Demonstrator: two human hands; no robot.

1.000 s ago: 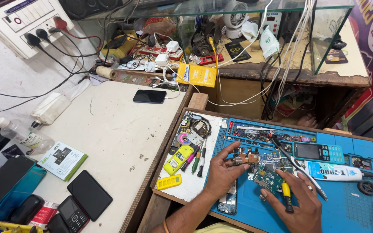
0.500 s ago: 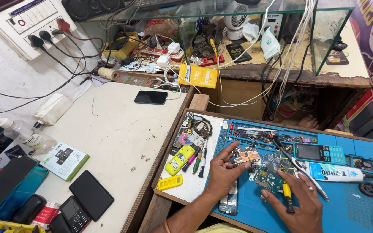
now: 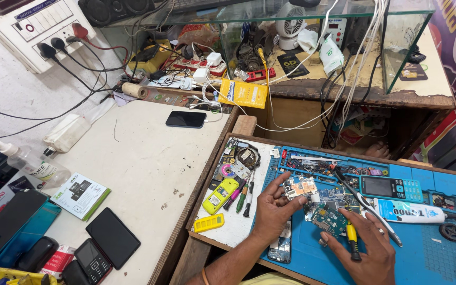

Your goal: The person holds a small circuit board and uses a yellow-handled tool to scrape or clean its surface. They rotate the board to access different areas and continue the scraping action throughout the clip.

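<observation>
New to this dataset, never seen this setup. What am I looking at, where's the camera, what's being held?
There is no machine: a person works with two bare hands, filmed by a camera on their head looking down. The left hand pinches a small circuit board at its fingertips. The right hand holds a yellow-handled screwdriver beside a green circuit board. Both work over a blue repair mat strewn with phone parts, a keypad phone and a white tube. On the white table to the left lies a black smartphone.
</observation>
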